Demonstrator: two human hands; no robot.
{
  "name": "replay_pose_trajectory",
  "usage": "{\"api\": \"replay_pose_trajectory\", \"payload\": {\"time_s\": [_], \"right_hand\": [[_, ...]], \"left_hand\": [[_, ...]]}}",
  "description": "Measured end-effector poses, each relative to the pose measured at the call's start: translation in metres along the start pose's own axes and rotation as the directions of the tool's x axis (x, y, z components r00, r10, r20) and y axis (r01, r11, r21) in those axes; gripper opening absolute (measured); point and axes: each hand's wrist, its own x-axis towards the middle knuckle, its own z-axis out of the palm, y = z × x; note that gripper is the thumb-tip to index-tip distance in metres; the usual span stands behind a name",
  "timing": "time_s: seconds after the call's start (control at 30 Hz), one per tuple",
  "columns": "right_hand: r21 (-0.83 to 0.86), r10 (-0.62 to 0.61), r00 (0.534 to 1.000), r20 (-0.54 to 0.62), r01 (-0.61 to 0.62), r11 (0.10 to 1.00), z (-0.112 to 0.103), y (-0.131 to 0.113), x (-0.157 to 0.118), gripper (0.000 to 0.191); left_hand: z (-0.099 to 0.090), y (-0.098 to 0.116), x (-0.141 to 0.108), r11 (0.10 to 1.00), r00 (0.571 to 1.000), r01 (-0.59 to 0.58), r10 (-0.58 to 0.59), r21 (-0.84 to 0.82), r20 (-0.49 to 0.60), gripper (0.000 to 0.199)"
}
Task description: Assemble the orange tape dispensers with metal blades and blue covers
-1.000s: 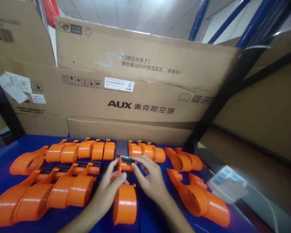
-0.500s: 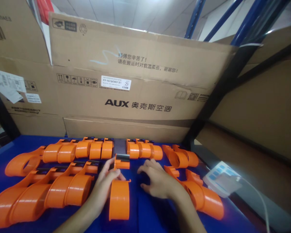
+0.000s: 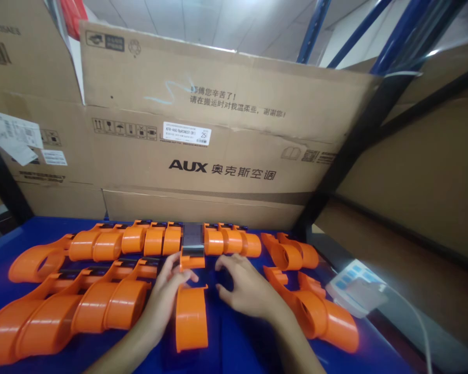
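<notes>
My left hand [image 3: 173, 283] is closed around the narrow neck of an orange plastic tape dispenser [image 3: 192, 319]. Its wide curved body hangs toward me and its head points away, meeting the near end of a flat dark grey piece [image 3: 193, 236] with a shiny lower edge. Whether the two are joined I cannot tell. Just right of the dispenser, my right hand [image 3: 244, 285] hovers over the blue surface, fingers curled but apart, holding nothing. Similar dispensers [image 3: 120, 306] with dark strips on their heads lie to the left, and others [image 3: 322, 317] without visible strips lie to the right.
A back row of orange dispensers [image 3: 234, 241] flanks the dark piece on the blue tabletop [image 3: 242, 353]. Behind it stands a large cardboard sheet [image 3: 218, 135]. A white power strip [image 3: 354, 288] with a cable sits at the right edge, near a dark rack post [image 3: 335, 161].
The held dispenser has shifted slightly away and left, its head now against the dark grey piece. My right hand has moved a little left, staying apart from the dispenser.
</notes>
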Motion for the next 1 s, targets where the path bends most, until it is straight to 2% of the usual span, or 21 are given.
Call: {"api": "replay_pose_trajectory", "payload": {"time_s": [0.17, 0.27, 0.47, 0.63, 0.77, 1.0], "right_hand": [[0.365, 0.027, 0.983, -0.181, 0.042, 0.930, 0.003, -0.002, 0.004, 0.020], [0.505, 0.062, 0.968, -0.242, 0.071, 0.860, 0.010, -0.003, 0.006, 0.021], [0.661, 0.121, 0.948, -0.296, 0.112, 0.742, 0.026, -0.012, 0.010, 0.030], [0.741, 0.166, 0.954, -0.251, 0.078, 0.667, 0.030, -0.018, 0.010, 0.025], [0.671, 0.164, 0.950, -0.267, 0.062, 0.739, 0.029, -0.017, 0.009, 0.024], [0.393, -0.006, 0.946, -0.323, 0.140, 0.909, 0.020, -0.023, 0.008, 0.023]], "left_hand": [[0.001, 0.000, 0.001, 0.999, 1.000, 0.025, -0.026, 0.030, 0.003, 0.041], [0.002, 0.000, 0.001, 0.999, 1.000, 0.004, -0.005, 0.046, 0.016, 0.041], [0.000, -0.002, 0.004, 0.996, 0.999, -0.037, 0.035, 0.075, 0.036, 0.043], [-0.001, -0.003, 0.004, 0.995, 0.998, -0.042, 0.038, 0.087, 0.045, 0.043], [0.000, -0.002, 0.003, 0.995, 0.998, -0.050, 0.046, 0.086, 0.047, 0.043], [0.000, 0.002, 0.003, 0.994, 0.997, -0.059, 0.056, 0.087, 0.045, 0.042]]}}
